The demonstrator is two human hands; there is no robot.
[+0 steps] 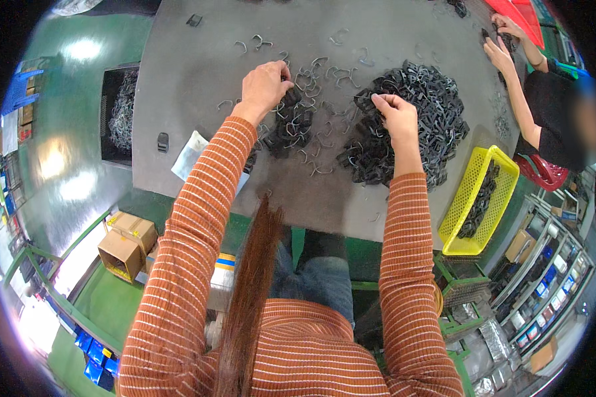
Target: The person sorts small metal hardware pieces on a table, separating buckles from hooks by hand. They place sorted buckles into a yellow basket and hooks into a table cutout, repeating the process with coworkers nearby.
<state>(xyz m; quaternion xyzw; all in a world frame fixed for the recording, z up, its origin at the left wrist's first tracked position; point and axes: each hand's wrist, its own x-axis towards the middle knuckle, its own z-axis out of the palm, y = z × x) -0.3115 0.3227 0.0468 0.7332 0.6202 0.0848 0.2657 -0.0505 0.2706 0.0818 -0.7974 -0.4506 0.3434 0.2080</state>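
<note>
My left hand is closed, fingers curled, over the upper end of a small heap of black plastic buckles. A dark piece shows at its fingertips, but whether it is gripped or lies in the heap is unclear. My right hand pinches a black plastic buckle between thumb and fingers, at the left side of a large heap of similar buckles. Between the heaps lie scattered bent metal wire clips. A pale bag or sheet lies partly under my left forearm.
The grey table carries a lone buckle at left. A yellow basket holding black parts stands at the right edge. A black crate of metal clips stands beyond the left edge. A co-worker's hands work at far right.
</note>
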